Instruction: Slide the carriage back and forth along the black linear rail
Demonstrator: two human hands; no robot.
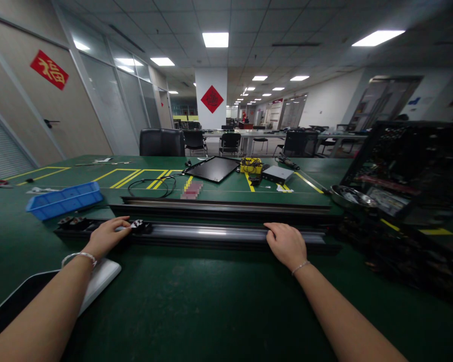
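Note:
A long black metal rail [211,233] with a shiny grey channel lies crosswise on the table in front of me. My left hand [107,237] is closed over its left part, fingers bent beside a small black-and-white fitting [139,226] that sits in the channel. What lies under these fingers is partly hidden. Dark roller-like fittings [73,222] show at the rail's left end. My right hand [287,245] grips the rail towards its right end, fingertips over the far edge and thumb on the near side. A second long rail [226,206] lies parallel just behind.
A blue bin [66,200] stands at the left, and a white-edged tablet-like object [101,281] lies under my left forearm. Farther back are a black panel [213,169], a yellow box [251,165] and a silver box [278,173]. A metal bowl [353,197] and dark equipment [411,171] occupy the right.

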